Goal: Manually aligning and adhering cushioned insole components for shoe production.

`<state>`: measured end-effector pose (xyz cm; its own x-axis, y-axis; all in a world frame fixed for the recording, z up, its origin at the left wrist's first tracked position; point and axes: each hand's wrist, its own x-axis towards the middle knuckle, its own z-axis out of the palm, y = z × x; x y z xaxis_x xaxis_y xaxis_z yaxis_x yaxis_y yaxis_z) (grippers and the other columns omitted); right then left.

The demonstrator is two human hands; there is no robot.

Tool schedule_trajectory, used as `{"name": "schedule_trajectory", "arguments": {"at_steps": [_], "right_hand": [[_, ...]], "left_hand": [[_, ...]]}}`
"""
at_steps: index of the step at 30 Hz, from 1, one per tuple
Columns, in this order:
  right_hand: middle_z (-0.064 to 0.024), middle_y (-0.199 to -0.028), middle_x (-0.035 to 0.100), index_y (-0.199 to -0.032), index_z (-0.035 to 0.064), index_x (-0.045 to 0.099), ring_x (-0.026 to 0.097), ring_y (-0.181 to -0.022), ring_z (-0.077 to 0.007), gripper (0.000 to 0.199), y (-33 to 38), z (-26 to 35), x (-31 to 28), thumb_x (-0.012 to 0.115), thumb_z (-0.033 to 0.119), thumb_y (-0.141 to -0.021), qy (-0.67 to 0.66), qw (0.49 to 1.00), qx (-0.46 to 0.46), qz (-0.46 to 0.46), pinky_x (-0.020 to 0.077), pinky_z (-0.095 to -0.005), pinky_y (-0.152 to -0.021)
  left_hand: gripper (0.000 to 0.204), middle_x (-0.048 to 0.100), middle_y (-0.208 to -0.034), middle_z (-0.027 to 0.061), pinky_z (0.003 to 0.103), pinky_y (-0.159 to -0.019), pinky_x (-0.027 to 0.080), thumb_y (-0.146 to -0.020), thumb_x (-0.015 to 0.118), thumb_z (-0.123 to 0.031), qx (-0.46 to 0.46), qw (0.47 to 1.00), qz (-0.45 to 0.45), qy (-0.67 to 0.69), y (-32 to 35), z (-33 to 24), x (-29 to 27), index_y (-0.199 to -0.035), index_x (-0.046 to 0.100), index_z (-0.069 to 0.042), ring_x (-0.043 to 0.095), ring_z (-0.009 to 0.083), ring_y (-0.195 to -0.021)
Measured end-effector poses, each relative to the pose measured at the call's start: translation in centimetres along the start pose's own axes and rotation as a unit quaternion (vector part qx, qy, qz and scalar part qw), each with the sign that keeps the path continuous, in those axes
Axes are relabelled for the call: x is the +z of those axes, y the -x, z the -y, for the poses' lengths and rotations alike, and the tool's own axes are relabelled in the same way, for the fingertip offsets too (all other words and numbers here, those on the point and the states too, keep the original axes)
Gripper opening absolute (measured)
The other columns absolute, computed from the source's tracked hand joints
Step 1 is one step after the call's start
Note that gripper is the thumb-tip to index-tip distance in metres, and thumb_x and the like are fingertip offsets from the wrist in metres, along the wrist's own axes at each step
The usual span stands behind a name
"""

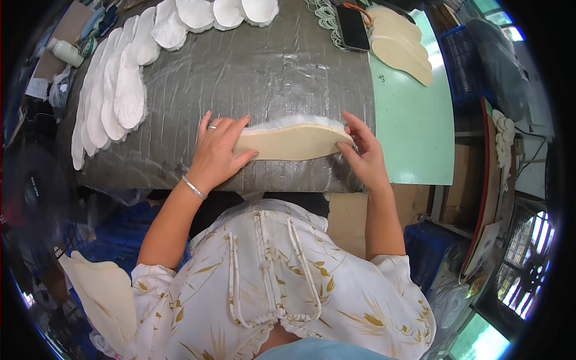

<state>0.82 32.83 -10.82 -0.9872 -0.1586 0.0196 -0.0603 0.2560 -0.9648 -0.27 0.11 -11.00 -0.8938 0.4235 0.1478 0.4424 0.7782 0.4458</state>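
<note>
A cream insole (291,144) with white fluffy lining along its far edge lies crosswise near the front of the dark, plastic-wrapped work surface (240,78). My left hand (221,144) grips its left end, with the thumb on the cream face and the fingers at the far side. At the other end, my right hand (362,150) pinches the tip between thumb and fingers. White fleecy insoles (129,90) overlap in a row along the left side of the surface. More white insoles (198,13) continue the row along the far edge.
On the green board (414,132) at right lies a stack of cream insoles (401,51). Beside it are a black phone (353,28), orange-handled scissors (358,8) and pale looped cords (324,18). A white bottle (66,52) stands far left. Cream pieces (102,294) sit lower left, near a blue crate (120,234).
</note>
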Motion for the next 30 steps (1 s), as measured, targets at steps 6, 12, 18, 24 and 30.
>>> {"name": "schedule_trajectory", "arguments": {"at_steps": [6, 12, 18, 24, 30], "right_hand": [[-0.0015, -0.108, 0.052, -0.138, 0.0031, 0.05, 0.053, -0.102, -0.0123, 0.055, 0.6, -0.6, -0.2, 0.063, -0.004, -0.085, -0.022, 1.0, 0.001, 0.006, 0.0439, -0.0288, -0.098], [-0.0001, -0.107, 0.053, -0.137, 0.0037, 0.05, 0.054, -0.1, -0.0105, 0.054, 0.4, -0.2, 0.1, 0.066, -0.001, -0.085, -0.067, 0.997, 0.021, -0.004, 0.0461, -0.0261, -0.09], [-0.0032, -0.108, 0.055, -0.132, -0.0017, 0.051, 0.057, -0.088, -0.0083, 0.053, -1.9, 3.1, 1.8, 0.069, 0.011, -0.083, -0.175, 0.971, 0.15, -0.065, 0.0472, -0.0221, -0.074], [-0.0064, -0.114, 0.06, -0.132, 0.0017, 0.052, 0.06, -0.095, -0.0109, 0.044, -5.0, 8.8, 2.8, 0.061, 0.025, -0.095, -0.299, 0.947, 0.113, 0.006, 0.0535, -0.0274, -0.078], [-0.0066, -0.125, 0.056, -0.13, 0.0013, 0.055, 0.057, -0.103, -0.0133, 0.041, -5.6, 9.0, 3.1, 0.063, 0.007, -0.091, -0.132, 0.986, -0.1, -0.037, 0.0509, -0.028, -0.085]], "left_hand": [[0.049, 0.062, -0.099, 0.0095, 0.048, -0.11, 0.029, -0.078, 0.075, -0.022, 0.001, 0.999, -0.02, 0.038, 0.9, -0.5, -0.4, -0.122, 0.061, -0.006, 0.058, 0.0277, -0.097], [0.059, 0.06, -0.11, 0.0114, 0.051, -0.109, 0.03, -0.075, 0.078, -0.026, -0.004, 0.999, -0.006, 0.044, 1.0, 0.0, -0.1, -0.127, 0.057, -0.006, 0.057, 0.029, -0.105], [0.095, 0.039, -0.147, 0.017, 0.057, -0.111, 0.025, -0.067, 0.082, -0.044, 0.088, 0.994, -0.044, 0.041, -0.2, -4.3, 0.5, -0.144, 0.04, -0.007, 0.037, 0.0377, -0.136], [0.051, 0.055, -0.134, 0.0189, 0.034, -0.102, 0.042, -0.092, 0.054, -0.007, 0.014, 0.942, -0.017, 0.335, -2.5, -5.9, -0.8, -0.141, 0.043, 0.001, 0.056, 0.0286, -0.119], [0.039, 0.063, -0.119, 0.0114, 0.03, -0.096, 0.043, -0.101, 0.048, -0.017, -0.022, 0.893, 0.0, 0.449, -3.3, -5.5, -5.8, -0.136, 0.048, 0.001, 0.057, 0.0164, -0.111]]}}
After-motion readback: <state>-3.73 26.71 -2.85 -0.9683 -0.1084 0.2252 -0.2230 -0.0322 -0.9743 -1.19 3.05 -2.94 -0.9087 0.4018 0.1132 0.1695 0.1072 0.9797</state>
